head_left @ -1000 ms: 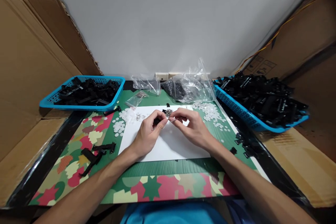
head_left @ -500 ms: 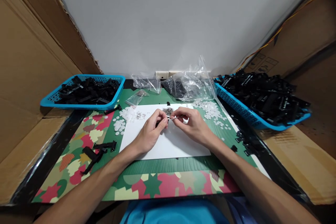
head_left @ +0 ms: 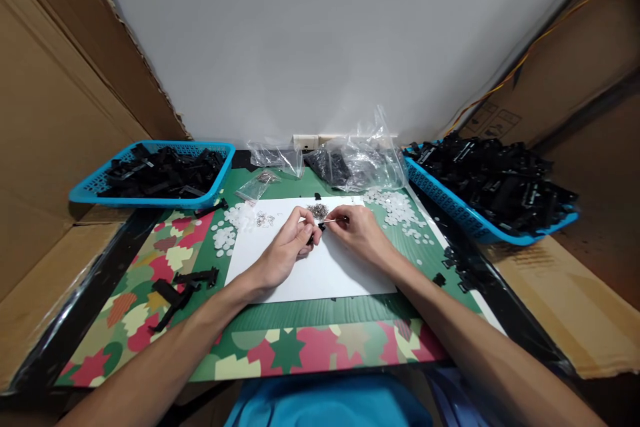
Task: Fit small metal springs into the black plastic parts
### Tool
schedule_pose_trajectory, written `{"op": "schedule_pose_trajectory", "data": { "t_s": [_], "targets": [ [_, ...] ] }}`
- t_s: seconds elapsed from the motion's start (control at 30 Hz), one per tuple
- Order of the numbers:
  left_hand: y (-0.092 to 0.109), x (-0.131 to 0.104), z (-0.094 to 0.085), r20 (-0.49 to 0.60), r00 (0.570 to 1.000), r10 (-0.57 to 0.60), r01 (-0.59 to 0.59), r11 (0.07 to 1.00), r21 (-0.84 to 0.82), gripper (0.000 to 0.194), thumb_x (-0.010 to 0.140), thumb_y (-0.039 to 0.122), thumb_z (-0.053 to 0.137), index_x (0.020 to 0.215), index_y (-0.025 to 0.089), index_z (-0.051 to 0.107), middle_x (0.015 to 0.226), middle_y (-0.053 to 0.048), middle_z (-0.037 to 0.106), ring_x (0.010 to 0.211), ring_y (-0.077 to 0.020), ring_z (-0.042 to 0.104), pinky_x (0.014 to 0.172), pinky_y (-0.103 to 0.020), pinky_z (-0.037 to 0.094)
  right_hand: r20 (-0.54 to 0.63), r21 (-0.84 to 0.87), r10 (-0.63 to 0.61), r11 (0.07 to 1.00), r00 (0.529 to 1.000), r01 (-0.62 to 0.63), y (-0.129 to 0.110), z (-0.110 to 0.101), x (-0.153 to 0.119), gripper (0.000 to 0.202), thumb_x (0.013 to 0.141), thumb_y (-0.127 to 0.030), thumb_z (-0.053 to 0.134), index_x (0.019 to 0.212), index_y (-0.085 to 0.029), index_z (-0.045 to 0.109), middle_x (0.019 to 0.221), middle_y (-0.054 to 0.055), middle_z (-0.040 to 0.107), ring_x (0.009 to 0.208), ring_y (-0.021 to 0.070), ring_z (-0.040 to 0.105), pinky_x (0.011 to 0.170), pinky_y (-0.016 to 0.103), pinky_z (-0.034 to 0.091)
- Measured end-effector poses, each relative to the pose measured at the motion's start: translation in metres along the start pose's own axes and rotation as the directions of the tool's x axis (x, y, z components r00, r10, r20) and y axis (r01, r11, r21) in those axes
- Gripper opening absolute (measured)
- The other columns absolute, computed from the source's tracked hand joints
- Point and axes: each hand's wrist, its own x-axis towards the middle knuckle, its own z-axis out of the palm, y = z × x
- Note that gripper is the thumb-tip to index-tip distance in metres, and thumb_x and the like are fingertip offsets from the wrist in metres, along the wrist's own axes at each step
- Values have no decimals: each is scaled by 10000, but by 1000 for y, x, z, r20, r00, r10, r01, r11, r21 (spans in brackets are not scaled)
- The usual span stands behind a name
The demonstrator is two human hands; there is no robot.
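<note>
Head view: black plastic part [head_left: 322, 227], pinched in left hand [head_left: 283, 250], over white sheet [head_left: 320, 273]; end more exposed than a moment ago, probably turned for closer fingertip work. Points rightward and away; long axis slanting, mostly hidden by fingers. Thin pale tool [head_left: 329, 221], clamped in right hand [head_left: 357, 227], nearly level, tip near part.
</note>
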Motion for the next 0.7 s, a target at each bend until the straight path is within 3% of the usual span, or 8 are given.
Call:
{"op": "schedule_pose_trajectory", "data": {
  "t_s": [0.37, 0.7],
  "targets": [
    [-1, -2, 5, -21, 1000, 6, -4, 997, 73, 334, 1064, 546, 588, 1123, 247, 453, 890, 16, 542, 660, -108, 363, 617, -258, 277, -17, -156, 44, 987, 999, -46, -13, -3, -1, 173, 870, -111, 692, 913, -168, 850, 780, 70, 788, 660, 177, 628, 662, 302, 399],
    [-6, 4, 6, -40, 999, 25, -25, 1000, -8, 287, 1091, 506, 553, 1110, 242, 442, 882, 25, 555, 567, -69, 288, 556, -260, 182, -49, -140, 79, 986, 996, -85, -9, 3, -2, 213, 850, -104, 677, 937, -171, 859, 821, 89, 809, 713, 205, 668, 650, 305, 393]
  ]
}}
